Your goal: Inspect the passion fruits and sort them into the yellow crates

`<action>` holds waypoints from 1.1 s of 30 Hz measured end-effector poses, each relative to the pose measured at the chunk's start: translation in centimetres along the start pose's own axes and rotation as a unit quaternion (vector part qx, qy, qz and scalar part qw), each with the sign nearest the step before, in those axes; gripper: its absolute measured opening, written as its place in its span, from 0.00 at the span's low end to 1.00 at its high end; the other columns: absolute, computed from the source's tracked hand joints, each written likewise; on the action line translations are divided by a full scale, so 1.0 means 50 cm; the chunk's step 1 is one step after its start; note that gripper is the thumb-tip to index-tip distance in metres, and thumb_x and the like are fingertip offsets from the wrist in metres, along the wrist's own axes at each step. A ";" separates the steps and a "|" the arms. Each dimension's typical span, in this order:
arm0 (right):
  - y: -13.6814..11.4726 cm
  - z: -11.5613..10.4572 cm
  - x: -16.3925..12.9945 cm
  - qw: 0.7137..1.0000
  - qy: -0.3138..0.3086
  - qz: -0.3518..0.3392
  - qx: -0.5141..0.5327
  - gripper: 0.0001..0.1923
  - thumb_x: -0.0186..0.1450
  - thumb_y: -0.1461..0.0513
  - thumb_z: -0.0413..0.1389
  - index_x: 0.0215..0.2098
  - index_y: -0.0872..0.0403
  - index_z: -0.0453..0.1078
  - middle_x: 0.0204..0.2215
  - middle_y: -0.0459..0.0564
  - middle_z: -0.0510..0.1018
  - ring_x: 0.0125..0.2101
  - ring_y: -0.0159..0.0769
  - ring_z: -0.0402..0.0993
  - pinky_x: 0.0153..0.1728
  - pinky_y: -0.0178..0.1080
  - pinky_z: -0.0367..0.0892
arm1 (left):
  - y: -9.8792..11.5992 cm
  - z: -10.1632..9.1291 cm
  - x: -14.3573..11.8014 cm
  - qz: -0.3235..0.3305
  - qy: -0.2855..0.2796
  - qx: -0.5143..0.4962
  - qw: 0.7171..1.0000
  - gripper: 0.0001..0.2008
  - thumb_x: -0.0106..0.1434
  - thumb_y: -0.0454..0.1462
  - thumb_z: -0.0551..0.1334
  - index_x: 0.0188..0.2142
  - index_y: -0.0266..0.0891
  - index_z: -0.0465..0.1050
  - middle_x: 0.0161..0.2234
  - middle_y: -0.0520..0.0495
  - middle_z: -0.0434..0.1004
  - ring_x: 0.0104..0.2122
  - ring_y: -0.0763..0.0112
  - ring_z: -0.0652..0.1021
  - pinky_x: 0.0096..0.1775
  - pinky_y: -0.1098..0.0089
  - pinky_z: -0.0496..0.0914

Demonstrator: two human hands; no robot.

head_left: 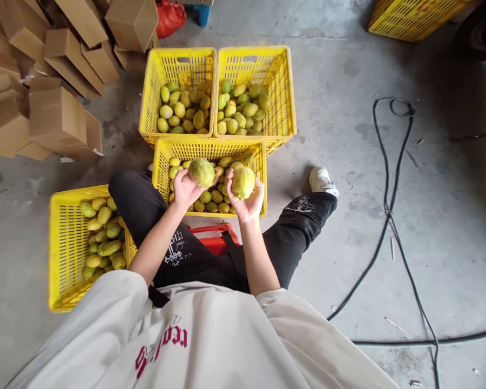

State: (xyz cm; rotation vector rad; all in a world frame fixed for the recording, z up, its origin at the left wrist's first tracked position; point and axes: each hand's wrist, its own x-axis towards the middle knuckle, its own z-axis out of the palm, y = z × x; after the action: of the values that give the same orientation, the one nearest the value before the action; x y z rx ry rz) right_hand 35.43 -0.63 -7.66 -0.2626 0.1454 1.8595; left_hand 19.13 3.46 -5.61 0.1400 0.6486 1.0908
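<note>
My left hand (186, 187) is closed around a rounded green-yellow fruit (201, 172) with darker, mottled skin. In my right hand (248, 204) sits a paler yellow fruit (243, 182), gripped by the fingers and thumb. I cannot tell the fruit's exact kind. Both are held up side by side above the near yellow crate (209, 214), which has many similar fruits (211, 206) inside. Just beyond it stand two more yellow crates, the far left crate (143, 108) and the far right crate (285, 92), each partly filled with such fruit.
Beside my left leg is another yellow crate (59, 243) with longer green-yellow fruits (105, 248). Cardboard boxes (60, 119) are heaped at the upper left, near a red bag (170, 19). A black cable (383, 243) loops over the floor at right. A red stool-like object (215, 244) lies between my legs.
</note>
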 end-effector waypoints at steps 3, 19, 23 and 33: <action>-0.002 -0.001 -0.009 0.998 -0.054 0.005 0.032 0.22 0.60 0.49 0.52 0.48 0.51 0.65 0.38 0.49 0.73 0.33 0.28 0.71 0.24 0.28 0.73 | 0.003 -0.003 0.003 -0.012 -0.006 0.020 1.000 0.20 0.66 0.43 0.46 0.48 0.38 0.70 0.44 0.40 0.76 0.50 0.56 0.74 0.47 0.58 0.72; -0.002 0.007 -0.014 0.998 0.007 -0.024 -0.065 0.18 0.61 0.53 0.51 0.48 0.48 0.67 0.45 0.50 0.75 0.47 0.37 0.71 0.42 0.44 0.74 | 0.013 -0.026 0.021 0.033 0.001 0.021 0.999 0.24 0.64 0.46 0.45 0.47 0.36 0.70 0.43 0.39 0.75 0.51 0.55 0.74 0.45 0.60 0.73; -0.002 0.007 -0.022 0.998 -0.004 -0.003 -0.060 0.19 0.58 0.48 0.56 0.45 0.47 0.67 0.39 0.47 0.74 0.39 0.32 0.73 0.35 0.37 0.76 | 0.012 -0.022 0.019 0.031 0.004 0.039 0.999 0.23 0.63 0.48 0.47 0.48 0.38 0.69 0.48 0.39 0.73 0.53 0.54 0.72 0.46 0.60 0.73; 0.008 0.017 -0.011 0.996 -0.005 0.005 -0.091 0.15 0.63 0.49 0.51 0.43 0.46 0.67 0.36 0.46 0.74 0.28 0.27 0.69 0.17 0.25 0.66 | 0.008 -0.018 0.012 0.010 0.011 0.028 0.999 0.21 0.63 0.52 0.49 0.36 0.39 0.71 0.34 0.42 0.75 0.39 0.62 0.78 0.31 0.71 0.74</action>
State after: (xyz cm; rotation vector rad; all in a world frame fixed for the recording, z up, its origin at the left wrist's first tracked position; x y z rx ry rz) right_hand 35.11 -1.05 -6.72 -0.3788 -0.0313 1.8856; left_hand 18.50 4.00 -6.43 0.1839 0.6986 1.0948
